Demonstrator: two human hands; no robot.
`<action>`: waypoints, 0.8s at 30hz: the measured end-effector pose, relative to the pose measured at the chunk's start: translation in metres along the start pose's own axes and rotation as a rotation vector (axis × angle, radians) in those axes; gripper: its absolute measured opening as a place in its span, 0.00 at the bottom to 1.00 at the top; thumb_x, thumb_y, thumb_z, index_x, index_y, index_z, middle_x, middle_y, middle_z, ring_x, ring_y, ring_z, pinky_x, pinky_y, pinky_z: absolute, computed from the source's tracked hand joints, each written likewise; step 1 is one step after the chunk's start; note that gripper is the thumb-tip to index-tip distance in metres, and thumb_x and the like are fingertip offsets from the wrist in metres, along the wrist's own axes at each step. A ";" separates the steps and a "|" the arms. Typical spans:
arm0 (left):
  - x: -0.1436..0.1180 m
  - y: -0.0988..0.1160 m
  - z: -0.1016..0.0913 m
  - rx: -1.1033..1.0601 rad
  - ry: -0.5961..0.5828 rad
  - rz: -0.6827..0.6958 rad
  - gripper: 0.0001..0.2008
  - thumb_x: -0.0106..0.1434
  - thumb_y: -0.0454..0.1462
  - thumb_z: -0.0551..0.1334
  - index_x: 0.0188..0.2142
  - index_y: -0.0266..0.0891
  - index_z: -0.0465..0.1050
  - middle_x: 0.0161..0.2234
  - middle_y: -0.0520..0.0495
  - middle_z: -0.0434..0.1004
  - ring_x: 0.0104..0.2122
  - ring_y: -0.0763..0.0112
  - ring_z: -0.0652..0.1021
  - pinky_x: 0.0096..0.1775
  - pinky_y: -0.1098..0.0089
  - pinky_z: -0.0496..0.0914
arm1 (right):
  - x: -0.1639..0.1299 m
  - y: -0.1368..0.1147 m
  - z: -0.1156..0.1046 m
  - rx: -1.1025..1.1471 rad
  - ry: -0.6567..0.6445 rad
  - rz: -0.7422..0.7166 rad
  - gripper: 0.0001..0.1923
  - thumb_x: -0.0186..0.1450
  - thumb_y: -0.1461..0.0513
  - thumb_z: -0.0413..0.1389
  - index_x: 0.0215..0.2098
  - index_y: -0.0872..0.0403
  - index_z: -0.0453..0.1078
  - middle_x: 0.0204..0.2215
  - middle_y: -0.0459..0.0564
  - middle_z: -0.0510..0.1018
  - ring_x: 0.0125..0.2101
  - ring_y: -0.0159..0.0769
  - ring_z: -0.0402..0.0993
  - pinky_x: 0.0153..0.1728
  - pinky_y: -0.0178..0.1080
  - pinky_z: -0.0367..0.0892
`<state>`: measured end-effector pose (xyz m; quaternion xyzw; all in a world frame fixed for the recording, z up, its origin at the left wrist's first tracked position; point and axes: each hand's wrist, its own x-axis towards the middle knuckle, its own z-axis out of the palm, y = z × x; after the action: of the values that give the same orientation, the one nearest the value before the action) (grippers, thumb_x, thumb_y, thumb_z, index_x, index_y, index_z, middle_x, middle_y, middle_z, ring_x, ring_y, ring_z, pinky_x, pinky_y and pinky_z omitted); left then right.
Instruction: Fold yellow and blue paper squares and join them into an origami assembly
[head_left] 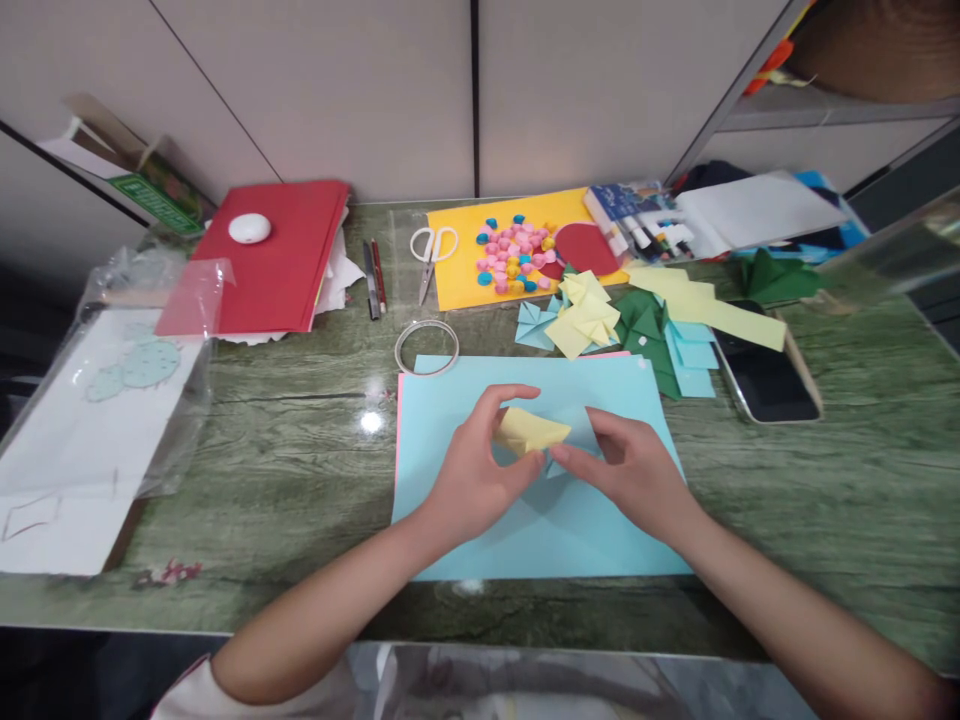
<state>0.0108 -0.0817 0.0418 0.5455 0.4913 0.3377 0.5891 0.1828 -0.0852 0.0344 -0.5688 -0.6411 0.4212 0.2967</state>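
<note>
— Yellow folded paper (pixel 529 431): where is it held?

— It is pinched between both hands above the light blue sheet (pixel 480 530), which lies toward the near edge of the tabletop (pixel 300 470). The left hand (pixel 472 470) is curled around its left end, thumb below and fingers (pixel 510 392) arched over the top. The right hand (pixel 634 465) is closed on its right tip, where a small blue folded piece (pixel 559 462) is seen just beneath.

— What is found farther back?

— A tape ring (pixel 427 346) is set just beyond the sheet's far left corner. Folded yellow, blue and green pieces (pixel 600 325) are piled behind the far right corner, with a phone (pixel 765 375) beside them. Toward the far edge, scissors (pixel 431 255) and a yellow card (pixel 465 280) strewn with small pink beads (pixel 514 255) are seen, and a red folder (pixel 277 260) is laid to the left.
</note>
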 end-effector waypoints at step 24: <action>0.015 -0.009 -0.010 -0.383 -0.130 -0.188 0.13 0.47 0.35 0.68 0.33 0.35 0.69 0.31 0.48 0.75 0.32 0.71 0.74 0.37 0.69 0.67 | 0.005 -0.002 -0.003 0.031 -0.001 0.138 0.13 0.53 0.54 0.59 0.29 0.56 0.69 0.19 0.42 0.67 0.20 0.28 0.57 0.19 0.31 0.55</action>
<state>0.0046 -0.0665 0.0310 0.3960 0.4277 0.3329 0.7413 0.1841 -0.0800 0.0368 -0.6069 -0.5940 0.4505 0.2754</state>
